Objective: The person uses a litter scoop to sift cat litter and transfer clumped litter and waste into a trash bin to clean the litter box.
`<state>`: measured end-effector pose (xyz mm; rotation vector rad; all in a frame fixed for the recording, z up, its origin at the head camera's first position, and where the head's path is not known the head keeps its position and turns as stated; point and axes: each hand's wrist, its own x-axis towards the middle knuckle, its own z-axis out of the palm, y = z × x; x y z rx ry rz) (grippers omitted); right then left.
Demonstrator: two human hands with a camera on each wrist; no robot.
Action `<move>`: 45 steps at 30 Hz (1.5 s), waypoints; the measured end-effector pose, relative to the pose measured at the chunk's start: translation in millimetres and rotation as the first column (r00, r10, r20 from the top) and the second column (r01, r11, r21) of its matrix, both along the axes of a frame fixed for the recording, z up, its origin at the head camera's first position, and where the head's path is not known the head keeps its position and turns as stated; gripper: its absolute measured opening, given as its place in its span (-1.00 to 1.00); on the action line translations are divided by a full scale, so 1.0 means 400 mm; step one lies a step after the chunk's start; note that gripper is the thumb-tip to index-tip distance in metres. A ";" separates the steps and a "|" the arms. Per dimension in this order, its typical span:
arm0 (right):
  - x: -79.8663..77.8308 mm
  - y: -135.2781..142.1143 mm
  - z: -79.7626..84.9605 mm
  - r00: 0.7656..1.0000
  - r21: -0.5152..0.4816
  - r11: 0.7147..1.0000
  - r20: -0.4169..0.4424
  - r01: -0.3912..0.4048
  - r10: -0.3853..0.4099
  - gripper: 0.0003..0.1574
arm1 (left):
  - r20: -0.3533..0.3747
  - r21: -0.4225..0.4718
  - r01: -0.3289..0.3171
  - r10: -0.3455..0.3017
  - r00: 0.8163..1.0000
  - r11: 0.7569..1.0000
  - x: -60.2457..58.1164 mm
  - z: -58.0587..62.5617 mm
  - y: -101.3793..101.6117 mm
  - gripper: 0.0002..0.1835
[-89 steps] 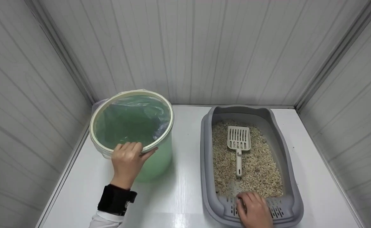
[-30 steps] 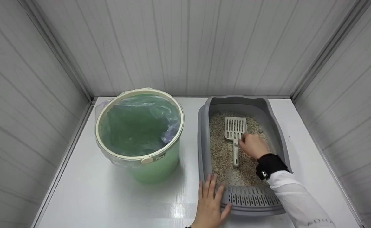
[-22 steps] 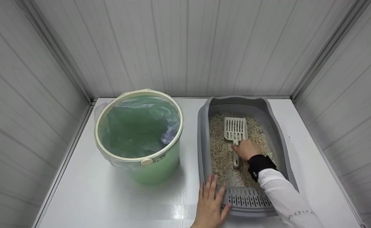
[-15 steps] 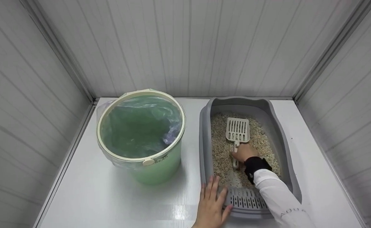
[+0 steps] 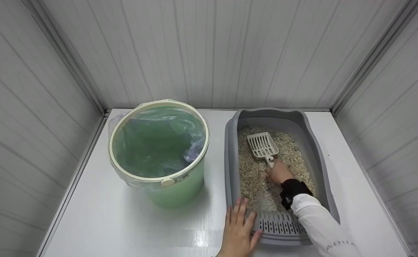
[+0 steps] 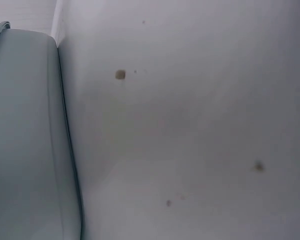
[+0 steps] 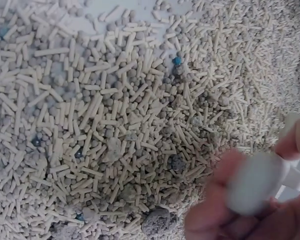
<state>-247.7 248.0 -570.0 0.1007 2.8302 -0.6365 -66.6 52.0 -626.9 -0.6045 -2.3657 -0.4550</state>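
Observation:
A grey litter box holds pale pellet litter. My right hand grips the handle of a cream slotted litter scoop, whose head tilts to the left over the litter. In the right wrist view the blurred handle end shows between curled fingers, with sticks, round grains and a grey clump in the litter beside it. With fingers spread straight, my left hand rests on the box's front left corner. The left wrist view catches only the box's outer wall and the table.
A green bucket with a cream rim and a clear plastic liner stands left of the box. Grey panel walls enclose the white table at the back and both sides. A few crumbs lie on the table.
My left hand has gone from the bucket rim to the box corner. My right hand has left the box's front edge, taken the scoop's handle, and turned its head leftward.

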 end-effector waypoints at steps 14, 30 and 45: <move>0.066 0.039 0.131 0.980 0.067 0.996 -0.182 -0.067 0.078 -0.49 | -0.021 0.047 0.024 -0.023 1.000 0.999 -0.006 -0.002 0.001 -0.58; 0.296 0.152 0.254 0.972 0.188 0.967 -0.130 -0.172 0.198 -0.48 | 0.024 0.041 0.029 -0.030 0.999 0.999 -0.007 0.005 -0.008 -0.58; 0.365 0.211 0.278 0.976 0.254 0.943 0.012 -0.214 0.218 -0.69 | 0.062 0.029 0.033 -0.035 0.997 0.999 -0.002 -0.007 -0.001 -0.57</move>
